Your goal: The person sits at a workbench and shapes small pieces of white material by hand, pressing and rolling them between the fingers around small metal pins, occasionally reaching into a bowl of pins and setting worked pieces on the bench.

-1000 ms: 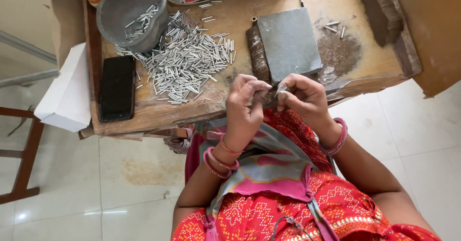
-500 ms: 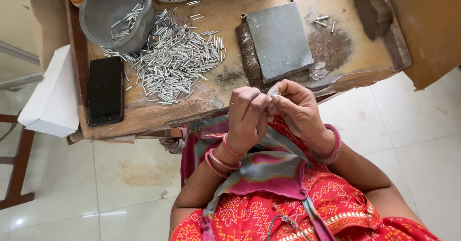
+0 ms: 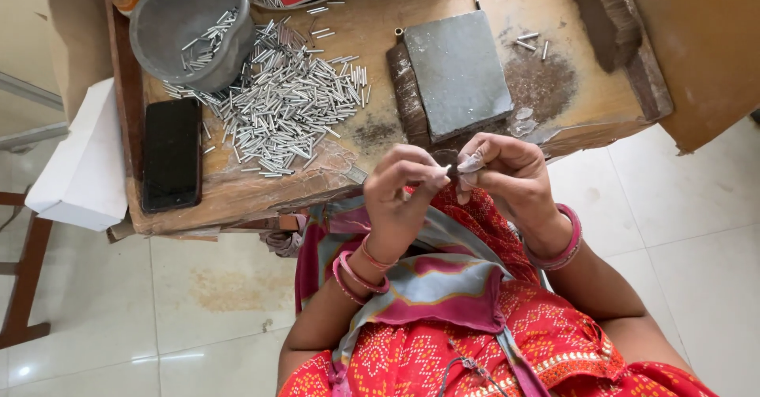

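— Well, look at the fingers; the left hand [image 3: 400, 199] has thumb and forefinger pinched on one thin silver tube [image 3: 445, 170], and the right hand [image 3: 507, 177] is curled tight round a small dark piece [image 3: 454, 172], with something pale caught at its fingertips. The two meet tip to tip, just off the near edge of the wooden workbench [image 3: 261, 195].

— What would spoil it, do you think?

— I'd say a slip; the tube is tiny and held only by its end, so a little twist could flick it out, and below the fingers there's only cloth and tiled floor [image 3: 697, 231]. It might also go in crooked if the hands aren't square to each other.

— Can you make out that dark piece?

— Hardly; the right fingers cover most of it, so I can't tell its shape, or whether the tube is already seated in it. Beyond the fingers lies the grey stone slab [image 3: 459, 72]; further off on the left-hand side, the heap of silver tubes [image 3: 289, 104], a grey bowl [image 3: 190, 29] and a black phone [image 3: 170, 155]; the bench's far end is cut off.
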